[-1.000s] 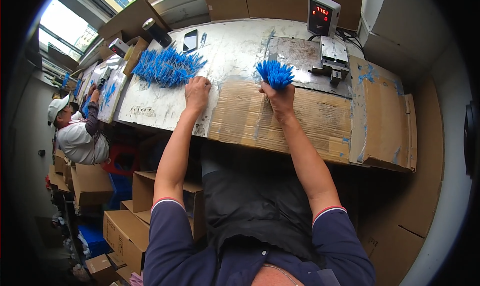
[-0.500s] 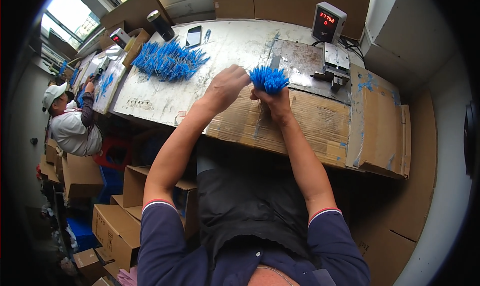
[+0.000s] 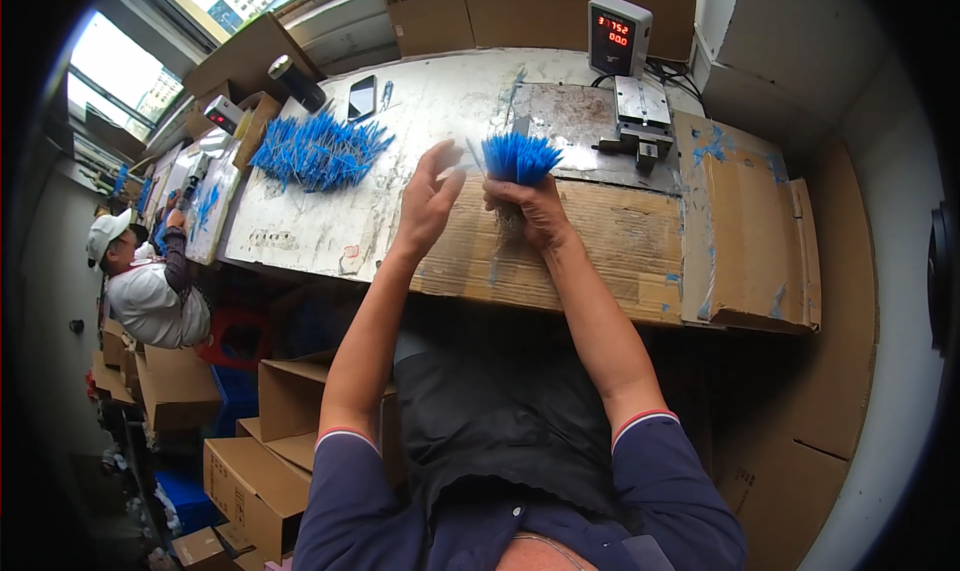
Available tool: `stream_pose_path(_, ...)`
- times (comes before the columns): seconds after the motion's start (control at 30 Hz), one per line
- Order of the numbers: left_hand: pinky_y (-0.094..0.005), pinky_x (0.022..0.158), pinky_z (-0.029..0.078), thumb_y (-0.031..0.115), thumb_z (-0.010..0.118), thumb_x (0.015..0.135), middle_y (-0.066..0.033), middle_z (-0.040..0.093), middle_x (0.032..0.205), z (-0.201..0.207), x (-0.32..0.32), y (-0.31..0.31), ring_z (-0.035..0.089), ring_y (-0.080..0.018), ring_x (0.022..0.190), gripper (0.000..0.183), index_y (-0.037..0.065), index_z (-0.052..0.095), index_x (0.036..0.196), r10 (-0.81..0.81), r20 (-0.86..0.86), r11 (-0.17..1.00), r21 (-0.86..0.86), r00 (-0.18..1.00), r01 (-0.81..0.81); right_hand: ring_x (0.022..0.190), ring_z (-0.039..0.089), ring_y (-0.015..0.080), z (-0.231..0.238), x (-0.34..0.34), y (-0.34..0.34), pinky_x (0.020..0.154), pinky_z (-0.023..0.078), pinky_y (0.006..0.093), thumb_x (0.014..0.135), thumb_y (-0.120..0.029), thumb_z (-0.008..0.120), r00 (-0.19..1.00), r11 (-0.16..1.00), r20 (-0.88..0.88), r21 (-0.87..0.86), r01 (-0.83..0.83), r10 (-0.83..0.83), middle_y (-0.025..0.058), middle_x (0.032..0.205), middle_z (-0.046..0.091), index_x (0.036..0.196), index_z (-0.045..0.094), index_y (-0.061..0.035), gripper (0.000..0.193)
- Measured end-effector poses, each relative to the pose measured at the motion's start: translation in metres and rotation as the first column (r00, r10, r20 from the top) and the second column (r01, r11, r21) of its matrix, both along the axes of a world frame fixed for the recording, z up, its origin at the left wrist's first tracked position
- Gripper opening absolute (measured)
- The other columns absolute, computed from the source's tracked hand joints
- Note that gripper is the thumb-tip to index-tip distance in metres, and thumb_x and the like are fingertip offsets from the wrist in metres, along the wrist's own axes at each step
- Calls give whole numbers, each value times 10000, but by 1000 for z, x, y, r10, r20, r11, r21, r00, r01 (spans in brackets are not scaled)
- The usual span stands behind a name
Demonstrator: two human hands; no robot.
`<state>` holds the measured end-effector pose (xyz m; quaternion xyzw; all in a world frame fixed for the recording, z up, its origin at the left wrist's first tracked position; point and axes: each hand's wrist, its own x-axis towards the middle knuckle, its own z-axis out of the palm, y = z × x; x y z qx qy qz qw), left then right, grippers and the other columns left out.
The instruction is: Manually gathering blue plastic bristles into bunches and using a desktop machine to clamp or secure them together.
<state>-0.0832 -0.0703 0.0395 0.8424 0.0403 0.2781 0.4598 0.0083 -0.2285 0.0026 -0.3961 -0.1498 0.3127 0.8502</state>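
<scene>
My right hand (image 3: 535, 209) is wrapped round a thick bundle of thin wire-like pieces with blue ends (image 3: 520, 157). The blue ends fan out above the fist, and thin dark tails hang below it over the cardboard. Just to the left, my left hand (image 3: 430, 203) is raised with its fingers apart, their tips smeared by motion. A faint pale streak shows between that hand and the bundle; what it is I cannot make out. Farther left on the white table lies a big loose heap of the same blue-ended pieces (image 3: 318, 153).
Behind the heap are a dark cylinder (image 3: 298, 83), a phone (image 3: 362, 99) and a small blue tool (image 3: 387, 94). A counter box with red digits (image 3: 618, 36) and a metal fixture (image 3: 642, 116) stand back right. Flattened cardboard (image 3: 590, 246) covers the front edge. A co-worker (image 3: 150, 296) works at left.
My left hand has drawn slightly left of the bundle, and its fingers have spread. My right hand still grips the bundle. The whole view has shifted a little.
</scene>
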Motion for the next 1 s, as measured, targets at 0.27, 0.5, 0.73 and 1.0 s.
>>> stream_pose_path(0.27,-248,910,464,176,499,1088,-33,645,1133,-13,11,-36,560,-104,963,477,33,432,1538,-104,-91,955,-287,990,74,780,699,158,-14,4,4,682,593,324,841,41,748,984,1000,175,-25,16,-12,78,906,728,1058,703,-12,228)
stream_pose_path(0.5,-353,1096,424,52,682,949,-86,629,1324,-17,6,-38,566,-181,1250,557,-2,482,1467,-284,-65,821,-532,957,208,851,717,164,-33,16,18,781,581,323,854,80,684,644,930,756,-146,338,-116,72,960,766,1079,727,-41,260)
stream_pose_path(0.73,-327,1051,445,56,669,958,-38,674,1261,-34,1,-32,606,-148,1183,358,58,622,1313,-349,44,688,-666,936,288,943,683,129,-52,16,21,825,569,325,840,80,685,780,982,618,-67,176,-98,72,1026,763,1093,725,-35,281)
stream_pose_path(1.0,-312,1016,481,71,673,951,-48,695,1209,-47,3,-24,636,-141,1122,324,51,653,1274,-314,28,630,-742,949,230,1035,640,132,-17,4,11,915,542,313,768,47,781,865,991,490,-127,-46,104,28,1137,704,1178,683,-29,428)
